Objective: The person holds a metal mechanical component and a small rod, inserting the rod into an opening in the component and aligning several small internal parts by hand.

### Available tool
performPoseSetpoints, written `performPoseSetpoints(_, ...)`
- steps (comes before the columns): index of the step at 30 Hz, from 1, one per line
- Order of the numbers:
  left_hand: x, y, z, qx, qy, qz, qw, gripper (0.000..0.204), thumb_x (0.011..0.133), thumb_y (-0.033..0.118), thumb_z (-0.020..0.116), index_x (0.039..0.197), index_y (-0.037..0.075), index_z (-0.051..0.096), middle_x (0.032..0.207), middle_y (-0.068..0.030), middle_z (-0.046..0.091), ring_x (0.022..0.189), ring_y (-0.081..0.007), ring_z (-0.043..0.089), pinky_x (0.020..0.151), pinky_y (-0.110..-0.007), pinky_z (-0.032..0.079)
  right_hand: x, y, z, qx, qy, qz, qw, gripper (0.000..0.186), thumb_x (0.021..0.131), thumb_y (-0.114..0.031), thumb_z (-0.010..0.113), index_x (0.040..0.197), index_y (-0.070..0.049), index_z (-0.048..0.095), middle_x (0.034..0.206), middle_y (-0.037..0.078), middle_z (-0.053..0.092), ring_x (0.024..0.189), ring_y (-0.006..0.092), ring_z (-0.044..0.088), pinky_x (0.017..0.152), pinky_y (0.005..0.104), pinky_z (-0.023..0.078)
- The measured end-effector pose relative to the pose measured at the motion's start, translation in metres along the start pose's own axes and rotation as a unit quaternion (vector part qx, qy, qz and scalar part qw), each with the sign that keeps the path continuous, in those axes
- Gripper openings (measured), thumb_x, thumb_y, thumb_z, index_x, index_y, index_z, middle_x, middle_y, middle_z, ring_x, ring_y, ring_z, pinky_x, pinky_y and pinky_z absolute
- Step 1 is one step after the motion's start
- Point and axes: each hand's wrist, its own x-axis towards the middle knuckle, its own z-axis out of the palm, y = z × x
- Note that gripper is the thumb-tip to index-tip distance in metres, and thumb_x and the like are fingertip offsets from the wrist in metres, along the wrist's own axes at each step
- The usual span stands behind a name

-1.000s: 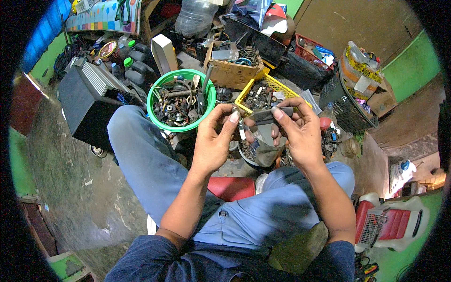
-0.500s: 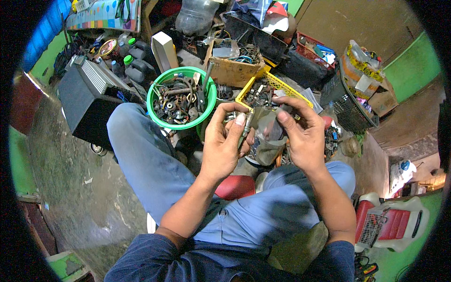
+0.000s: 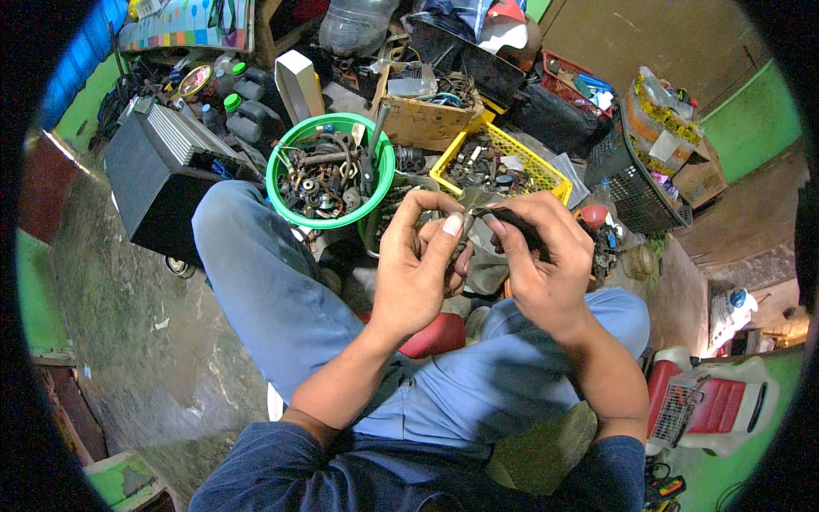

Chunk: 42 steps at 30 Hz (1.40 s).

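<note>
Fingers [image 3: 431, 200] of the left hand [image 3: 411, 269] are pinching a slim metal part [image 3: 468, 222] tightly against the thumb; those of the right hand [image 3: 550, 269] are gripping a dark, bendy strip [image 3: 524, 230] beside it. The part is hanging between both hands, before a yellow basket [image 3: 546, 169].

One green tub [image 3: 326, 224] and one yellow crate [image 3: 533, 158] show.

A navy short-sleeved shirt [image 3: 375, 480] tops faded blue trousers [image 3: 266, 277].
</note>
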Motion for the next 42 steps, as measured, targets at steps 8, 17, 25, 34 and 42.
performPoseSetpoints(8,-0.002,-0.002,-0.001,-0.007,0.001,0.031,0.999,0.017,0.100,0.021,0.054,0.103,0.007,0.045,0.064,-0.0042,0.051,0.049,-0.0072,0.042,0.042,-0.022,0.031,0.000,-0.003,0.000,-0.018,-0.003,-0.044,0.999,0.018,0.078,0.008,0.070,0.095,0.003,0.067,0.084,0.015,0.064,0.073,0.0273,0.065,0.064,0.0349,0.052)
performPoseSetpoints(17,-0.005,-0.002,-0.002,0.080,0.046,0.093,0.991,0.017,0.098,0.016,0.059,0.096,0.004,0.047,0.069,-0.0052,0.059,0.057,-0.0072,0.054,0.048,-0.022,0.043,-0.004,-0.005,0.003,-0.073,0.005,-0.098,0.993,0.025,0.074,0.009,0.070,0.098,0.003,0.067,0.082,0.015,0.064,0.071,0.0275,0.065,0.061,0.0356,0.053)
performPoseSetpoints(25,-0.007,-0.001,-0.003,0.108,0.066,0.128,0.984,0.017,0.096,0.014,0.061,0.093,0.004,0.048,0.072,-0.0043,0.061,0.061,-0.0060,0.057,0.052,-0.021,0.045,-0.006,-0.008,0.004,-0.085,0.013,-0.107,0.991,0.026,0.073,0.010,0.070,0.098,0.003,0.068,0.082,0.014,0.064,0.069,0.0269,0.066,0.059,0.0346,0.053)
performPoseSetpoints(34,-0.012,0.002,0.001,0.057,0.056,0.096,0.992,0.015,0.095,0.007,0.062,0.092,0.002,0.048,0.077,0.0000,0.058,0.067,-0.0001,0.051,0.055,-0.017,0.041,-0.010,-0.006,0.006,-0.086,0.020,-0.117,0.989,0.030,0.070,0.010,0.070,0.099,0.002,0.068,0.083,0.014,0.064,0.069,0.0258,0.065,0.058,0.0345,0.053)
performPoseSetpoints(42,-0.015,0.011,-0.004,-0.016,0.031,0.130,0.991,0.017,0.096,0.011,0.061,0.093,0.004,0.046,0.071,-0.0028,0.060,0.056,-0.0028,0.050,0.049,-0.018,0.039,-0.010,-0.003,-0.004,-0.099,0.001,-0.101,0.990,0.031,0.067,0.010,0.069,0.097,0.001,0.069,0.083,0.013,0.065,0.070,0.0272,0.065,0.062,0.0359,0.053)
